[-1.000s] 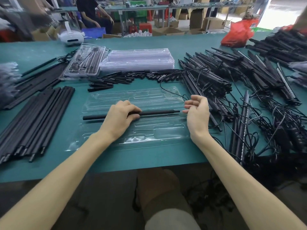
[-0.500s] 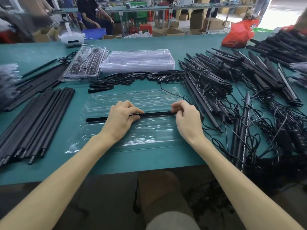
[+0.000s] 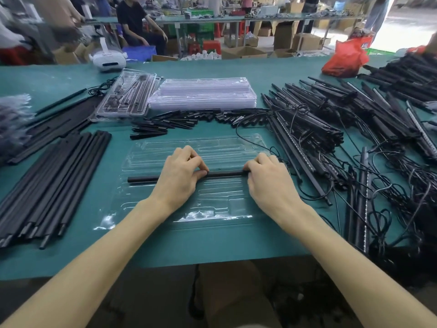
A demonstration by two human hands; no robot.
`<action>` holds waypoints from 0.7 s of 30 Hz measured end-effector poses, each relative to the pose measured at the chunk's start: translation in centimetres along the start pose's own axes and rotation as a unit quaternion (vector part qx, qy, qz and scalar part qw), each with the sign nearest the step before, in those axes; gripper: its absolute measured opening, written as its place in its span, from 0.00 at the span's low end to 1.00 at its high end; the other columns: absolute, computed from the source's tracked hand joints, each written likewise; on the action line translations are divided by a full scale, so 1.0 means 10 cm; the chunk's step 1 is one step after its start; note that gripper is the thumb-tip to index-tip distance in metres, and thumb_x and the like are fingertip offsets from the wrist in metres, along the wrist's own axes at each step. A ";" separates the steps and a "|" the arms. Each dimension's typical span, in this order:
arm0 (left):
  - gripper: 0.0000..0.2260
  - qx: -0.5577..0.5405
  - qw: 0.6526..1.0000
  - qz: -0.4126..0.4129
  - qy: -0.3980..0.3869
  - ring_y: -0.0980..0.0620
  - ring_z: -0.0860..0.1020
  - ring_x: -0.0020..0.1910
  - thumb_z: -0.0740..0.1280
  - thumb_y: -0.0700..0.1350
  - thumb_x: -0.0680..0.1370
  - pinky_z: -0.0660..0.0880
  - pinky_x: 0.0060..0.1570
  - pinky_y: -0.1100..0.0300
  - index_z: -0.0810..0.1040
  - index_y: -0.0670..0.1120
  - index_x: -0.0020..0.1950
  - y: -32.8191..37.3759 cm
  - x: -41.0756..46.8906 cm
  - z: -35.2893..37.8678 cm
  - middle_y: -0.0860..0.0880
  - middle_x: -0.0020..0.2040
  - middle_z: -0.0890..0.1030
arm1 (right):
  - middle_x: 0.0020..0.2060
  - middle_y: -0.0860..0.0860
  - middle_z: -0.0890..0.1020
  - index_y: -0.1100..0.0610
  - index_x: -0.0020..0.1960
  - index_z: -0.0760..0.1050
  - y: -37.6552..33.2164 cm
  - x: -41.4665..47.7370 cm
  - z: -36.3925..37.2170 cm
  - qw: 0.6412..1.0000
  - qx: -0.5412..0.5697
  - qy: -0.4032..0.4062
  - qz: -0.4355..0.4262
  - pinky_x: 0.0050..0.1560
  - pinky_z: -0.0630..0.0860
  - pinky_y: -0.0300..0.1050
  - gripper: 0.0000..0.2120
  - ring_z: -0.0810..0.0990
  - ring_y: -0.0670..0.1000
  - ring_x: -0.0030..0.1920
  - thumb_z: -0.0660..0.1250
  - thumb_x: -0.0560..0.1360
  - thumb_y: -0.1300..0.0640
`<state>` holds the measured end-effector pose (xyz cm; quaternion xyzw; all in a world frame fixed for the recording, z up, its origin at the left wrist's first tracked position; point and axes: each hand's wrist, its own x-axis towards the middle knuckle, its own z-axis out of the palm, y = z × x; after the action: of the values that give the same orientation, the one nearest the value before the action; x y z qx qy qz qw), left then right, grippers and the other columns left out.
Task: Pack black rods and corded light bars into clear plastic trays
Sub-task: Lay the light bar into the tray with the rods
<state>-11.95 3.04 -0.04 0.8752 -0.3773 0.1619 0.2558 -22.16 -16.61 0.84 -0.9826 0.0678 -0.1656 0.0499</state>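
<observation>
Rod work is at its start: one black rod point(image 3: 224, 173) lies lengthwise across the middle of a clear plastic tray point(image 3: 212, 147), which sits by the near edge of the bench point(image 3: 212, 245), about midway along it. The left hand point(image 3: 179, 176) grips the rod near its middle, thumb and forefinger pinched on it. The right hand point(image 3: 267, 178) has its curled fingers closed on the rod's right end. The rod's left end sticks out bare past the left hand. Both hands seem to be pressing it down into a long channel, though I cannot tell whether it is fully seated.

Every other recess of this tray shows empty, so by my reckoning it needs more rods and its light bar. A thin black cord crosses the tray's far right corner.

Toward the left edge lies a bundle of loose rods point(image 3: 52, 181). Toward the right edge sprawls a large tangle of corded light bars point(image 3: 331, 129). Beyond the tray runs a row of short black pieces point(image 3: 189, 117). Behind that, nearer the far edge, stand a stack of empty trays point(image 3: 203, 93) and, to its left, one filled tray point(image 3: 125, 98). With so much stock unpacked, most of the job looks left to do.
</observation>
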 end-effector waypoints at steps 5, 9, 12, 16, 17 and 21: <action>0.01 0.001 1.000 0.015 0.023 0.49 0.74 0.46 0.71 0.43 0.79 0.68 0.48 0.51 0.81 0.46 0.48 0.00 -0.01 0.04 0.54 0.43 0.74 | 0.57 0.57 0.79 0.60 0.63 0.78 0.02 0.46 0.01 0.998 0.055 0.024 0.010 0.58 0.73 0.51 0.14 0.74 0.57 0.57 0.59 0.81 0.62; 0.06 -0.017 1.000 -0.008 0.012 0.53 0.71 0.46 0.72 0.51 0.77 0.66 0.51 0.55 0.79 0.49 0.48 -0.02 -0.02 0.05 0.55 0.42 0.74 | 0.64 0.58 0.74 0.62 0.68 0.72 -0.03 1.06 0.23 0.998 0.053 0.019 0.023 0.63 0.71 0.53 0.16 0.70 0.59 0.64 0.59 0.81 0.64; 0.07 -0.021 0.999 -0.027 0.024 0.52 0.70 0.46 0.73 0.50 0.76 0.67 0.51 0.55 0.80 0.49 0.44 -0.04 -0.02 0.07 0.54 0.42 0.74 | 0.67 0.59 0.72 0.63 0.68 0.70 -0.07 1.45 0.39 0.999 0.001 0.031 0.029 0.62 0.71 0.53 0.17 0.69 0.60 0.65 0.60 0.79 0.65; 0.07 -0.029 0.999 -0.035 0.020 0.54 0.70 0.46 0.72 0.51 0.77 0.67 0.52 0.56 0.79 0.50 0.43 -0.05 -0.02 0.08 0.56 0.43 0.74 | 0.63 0.59 0.75 0.62 0.65 0.71 -0.07 1.74 0.53 0.995 -0.094 0.006 0.029 0.63 0.69 0.52 0.18 0.72 0.60 0.63 0.65 0.75 0.66; 0.07 -0.030 0.999 -0.035 0.016 0.54 0.70 0.46 0.72 0.51 0.78 0.67 0.53 0.56 0.78 0.51 0.43 -0.05 -0.02 0.08 0.57 0.43 0.74 | 0.62 0.59 0.76 0.62 0.64 0.72 -0.06 1.78 0.55 0.993 -0.113 -0.005 0.040 0.62 0.69 0.52 0.18 0.73 0.60 0.63 0.66 0.74 0.66; 0.07 -0.036 0.999 -0.037 0.014 0.55 0.70 0.46 0.71 0.51 0.78 0.66 0.52 0.60 0.77 0.50 0.43 -0.07 -0.03 0.07 0.57 0.43 0.75 | 0.59 0.58 0.77 0.61 0.61 0.74 -0.06 1.87 0.54 0.984 -0.170 -0.034 0.038 0.58 0.71 0.50 0.22 0.75 0.59 0.60 0.74 0.68 0.66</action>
<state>-11.56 3.24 -0.97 0.8764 -0.3467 0.1505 0.2985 -2.76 -18.37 1.76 -0.9786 0.1304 -0.1163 -0.1090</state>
